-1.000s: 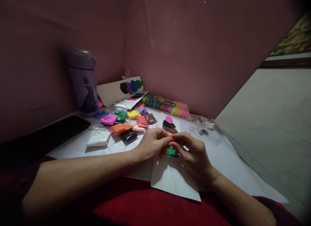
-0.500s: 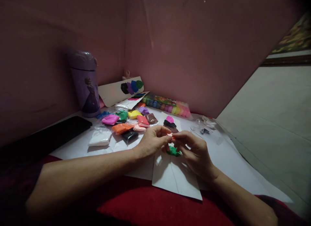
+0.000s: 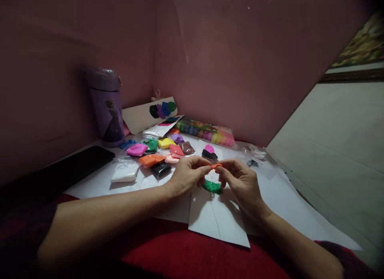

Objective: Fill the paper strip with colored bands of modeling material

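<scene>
A small piece of orange clay (image 3: 216, 166) is pinched between the fingertips of both my hands. My left hand (image 3: 189, 173) grips its left end, thumb against forefinger. My right hand (image 3: 241, 181) holds the right end in the same kind of pinch. Below them lies a white card (image 3: 216, 219) with a thin drawn line. Pressed onto the card are patches of clay: pink (image 3: 209, 148) at the far end, then black (image 3: 209, 154), brown partly behind my fingers, white (image 3: 212, 176), and green (image 3: 212, 187) nearest me.
Several clay packets, among them orange (image 3: 151, 160), black (image 3: 161, 170) and white (image 3: 125, 172), lie left of my hands. Behind stand a purple bottle (image 3: 108, 111) and a painted card (image 3: 136, 117). A pack of coloured clay (image 3: 207, 132) lies farther back. A black phone-like slab (image 3: 90, 159) is at left.
My hands have drawn slightly apart, and the orange clay between them shows more fully. More of the white and green patches is visible below. The view has shifted slightly.
</scene>
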### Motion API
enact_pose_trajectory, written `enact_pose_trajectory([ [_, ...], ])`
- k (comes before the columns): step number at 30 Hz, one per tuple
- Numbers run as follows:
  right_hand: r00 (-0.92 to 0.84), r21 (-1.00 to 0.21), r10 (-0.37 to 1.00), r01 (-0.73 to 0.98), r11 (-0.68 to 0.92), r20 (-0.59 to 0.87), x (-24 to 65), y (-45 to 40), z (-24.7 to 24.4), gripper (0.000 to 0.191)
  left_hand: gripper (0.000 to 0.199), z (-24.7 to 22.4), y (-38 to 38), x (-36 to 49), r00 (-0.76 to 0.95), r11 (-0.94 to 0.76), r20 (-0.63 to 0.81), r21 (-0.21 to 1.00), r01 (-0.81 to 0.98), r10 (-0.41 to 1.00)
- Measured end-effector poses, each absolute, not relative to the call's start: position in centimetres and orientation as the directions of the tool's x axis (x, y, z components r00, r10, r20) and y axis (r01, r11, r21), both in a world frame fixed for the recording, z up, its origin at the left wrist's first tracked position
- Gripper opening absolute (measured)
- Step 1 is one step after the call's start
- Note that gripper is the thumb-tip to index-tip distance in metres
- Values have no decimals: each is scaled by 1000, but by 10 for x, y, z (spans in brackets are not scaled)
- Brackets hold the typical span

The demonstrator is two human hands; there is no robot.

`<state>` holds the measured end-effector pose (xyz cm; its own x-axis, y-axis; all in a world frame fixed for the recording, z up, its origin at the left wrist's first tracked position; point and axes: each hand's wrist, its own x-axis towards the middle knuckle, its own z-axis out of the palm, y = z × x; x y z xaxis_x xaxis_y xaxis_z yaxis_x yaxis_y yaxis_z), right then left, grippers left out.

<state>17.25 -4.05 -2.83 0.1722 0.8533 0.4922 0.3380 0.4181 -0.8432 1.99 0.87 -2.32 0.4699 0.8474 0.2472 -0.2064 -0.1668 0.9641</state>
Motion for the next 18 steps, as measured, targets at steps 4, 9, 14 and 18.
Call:
enact_pose_trajectory([
  [4, 54, -854, 884, 291, 432, 465, 170, -42, -29, 13, 24, -23, 8, 19, 548, -109, 215, 969, -221, 808],
  [9, -35, -775, 851, 393, 494, 524, 172, -45, -30, 11, 23, -28, 9, 20, 572, -104, 206, 973, -206, 794],
  [14, -88, -672, 802, 496, 549, 591, 176, -45, -32, 16, 22, -27, 8, 21, 591, -89, 195, 975, -203, 783],
  [18, -107, -624, 771, 523, 581, 628, 177, -44, -32, 13, 25, -25, 7, 20, 615, -61, 176, 977, -203, 769],
])
